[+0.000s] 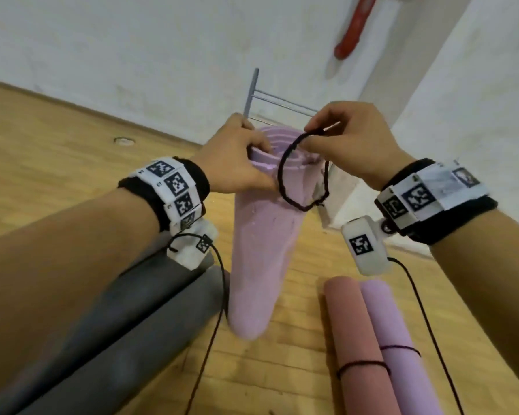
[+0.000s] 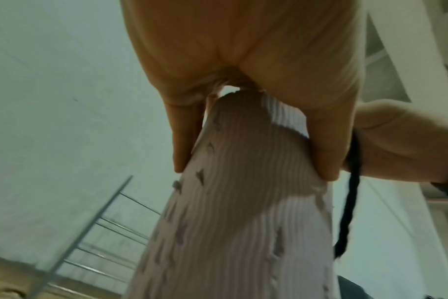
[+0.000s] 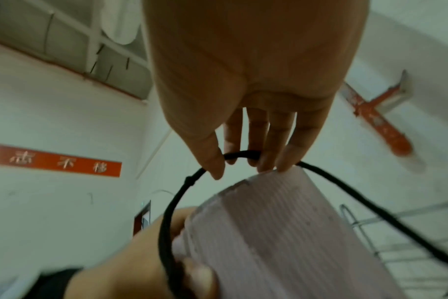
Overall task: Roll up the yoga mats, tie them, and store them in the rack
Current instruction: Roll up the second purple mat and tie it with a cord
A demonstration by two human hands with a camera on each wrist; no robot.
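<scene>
A rolled pale purple yoga mat (image 1: 261, 253) stands upright on the wooden floor in the middle of the head view. My left hand (image 1: 237, 157) grips its top rim, thumb outside and fingers inside the roll (image 2: 238, 202). My right hand (image 1: 348, 139) pinches a black cord loop (image 1: 300, 175) just above the roll's top end. In the right wrist view the black cord loop (image 3: 177, 198) hangs partly around the mat's upper end (image 3: 281, 222). A grey wire rack (image 1: 270, 98) stands behind the mat against the white wall.
Two tied rolls, a dusty pink mat (image 1: 357, 348) and a purple mat (image 1: 399, 348), lie on the floor at the lower right. Grey rolled mats (image 1: 126, 319) lie at the lower left under my left forearm. A white pillar base (image 1: 339, 202) stands right of the rack.
</scene>
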